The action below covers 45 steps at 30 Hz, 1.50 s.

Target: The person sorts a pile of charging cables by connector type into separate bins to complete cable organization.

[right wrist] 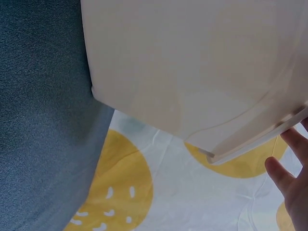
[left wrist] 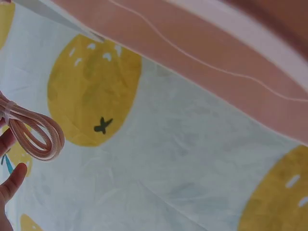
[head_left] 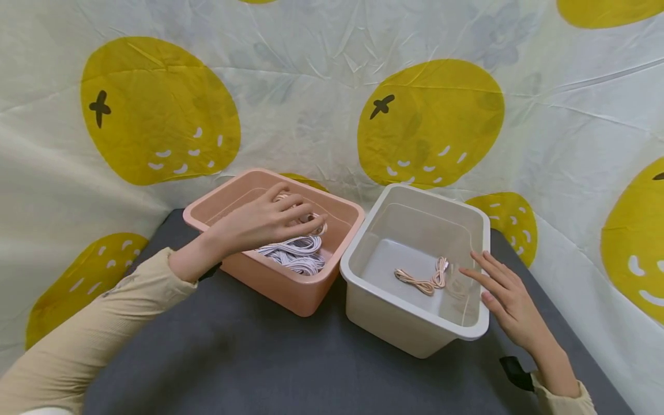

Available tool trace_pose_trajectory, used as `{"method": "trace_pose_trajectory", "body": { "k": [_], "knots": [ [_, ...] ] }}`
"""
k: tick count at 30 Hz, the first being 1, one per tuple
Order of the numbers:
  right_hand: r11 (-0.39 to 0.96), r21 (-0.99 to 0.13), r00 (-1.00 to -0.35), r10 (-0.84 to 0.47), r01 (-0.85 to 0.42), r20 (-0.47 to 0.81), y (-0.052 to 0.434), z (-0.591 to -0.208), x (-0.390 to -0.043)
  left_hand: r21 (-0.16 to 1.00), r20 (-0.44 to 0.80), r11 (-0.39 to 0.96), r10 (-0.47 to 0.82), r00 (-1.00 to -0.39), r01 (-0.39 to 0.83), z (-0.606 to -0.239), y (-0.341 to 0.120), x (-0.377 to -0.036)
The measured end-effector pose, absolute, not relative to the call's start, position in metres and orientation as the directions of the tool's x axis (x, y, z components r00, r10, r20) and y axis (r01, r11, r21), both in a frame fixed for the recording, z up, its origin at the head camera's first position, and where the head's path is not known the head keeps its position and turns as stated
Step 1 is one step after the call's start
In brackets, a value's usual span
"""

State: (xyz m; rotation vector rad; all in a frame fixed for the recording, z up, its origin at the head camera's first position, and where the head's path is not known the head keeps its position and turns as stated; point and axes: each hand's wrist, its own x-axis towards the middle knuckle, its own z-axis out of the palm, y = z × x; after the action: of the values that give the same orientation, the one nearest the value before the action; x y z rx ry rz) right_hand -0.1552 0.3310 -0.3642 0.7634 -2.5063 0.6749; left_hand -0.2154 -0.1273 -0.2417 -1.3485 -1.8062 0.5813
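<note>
My left hand (head_left: 264, 219) is above the pink bin (head_left: 321, 294), holding a looped pink cable (left wrist: 43, 137) with its fingers; the thumb looks apart from it in the left wrist view. Beneath that hand, several coiled white-and-grey cables (head_left: 298, 256) lie in the pink bin, partly covered by the hand. My right hand (head_left: 510, 300) is at the right rim of the light grey bin (head_left: 394, 323), its fingers extended and touching the edge. One pink cable (head_left: 425, 283), tied in a bundle, lies on the floor of the grey bin.
Both bins stand side by side on a dark grey table (head_left: 233, 357), their rims close together. Behind and around hangs a white curtain (head_left: 301, 104) with large yellow fruit prints. A black strap (head_left: 516, 373) is on the right wrist.
</note>
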Motion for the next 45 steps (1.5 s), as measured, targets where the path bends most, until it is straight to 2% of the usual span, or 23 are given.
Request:
{"method": "trace_pose_trajectory", "body": {
  "k": [7,13,18,27,32,39,41,45],
  "knots": [
    [0.714,-0.314,-0.732,-0.397,-0.625,0.553,0.330,-0.365,-0.156,-0.774,0.295,0.292,0.951,-0.088,0.562,-0.241,-0.084,-0.228],
    [0.689,-0.307,-0.703,-0.411,-0.657,0.581,0.329,-0.365,-0.158,-0.816,0.262,0.236,0.965,-0.027,0.528,-0.251,-0.051,-0.237],
    [0.670,-0.278,-0.665,-0.429,-0.688,0.612,0.329,-0.365,-0.159,-0.821,0.217,0.194,0.976,-0.021,0.537,-0.261,-0.032,-0.244],
    [0.677,-0.289,-0.677,-0.419,-0.677,0.605,0.329,-0.365,-0.159,-0.827,0.172,0.141,0.985,0.007,0.545,-0.265,-0.001,-0.252],
    [0.679,-0.303,-0.689,-0.412,-0.669,0.597,0.329,-0.365,-0.158,-0.827,0.144,0.128,0.990,-0.014,0.547,-0.264,0.017,-0.256],
    [0.711,-0.342,-0.747,-0.384,-0.614,0.542,0.330,-0.365,-0.157,-0.816,0.137,0.142,0.989,-0.051,0.561,-0.262,0.039,-0.267],
    [0.708,-0.337,-0.741,-0.389,-0.621,0.548,0.331,-0.366,-0.158,-0.799,0.125,0.157,0.988,-0.095,0.581,-0.261,0.043,-0.270],
    [0.701,-0.338,-0.735,-0.392,-0.628,0.553,0.332,-0.367,-0.158,-0.785,0.074,0.197,0.971,-0.227,0.587,-0.259,0.046,-0.274]
  ]
}}
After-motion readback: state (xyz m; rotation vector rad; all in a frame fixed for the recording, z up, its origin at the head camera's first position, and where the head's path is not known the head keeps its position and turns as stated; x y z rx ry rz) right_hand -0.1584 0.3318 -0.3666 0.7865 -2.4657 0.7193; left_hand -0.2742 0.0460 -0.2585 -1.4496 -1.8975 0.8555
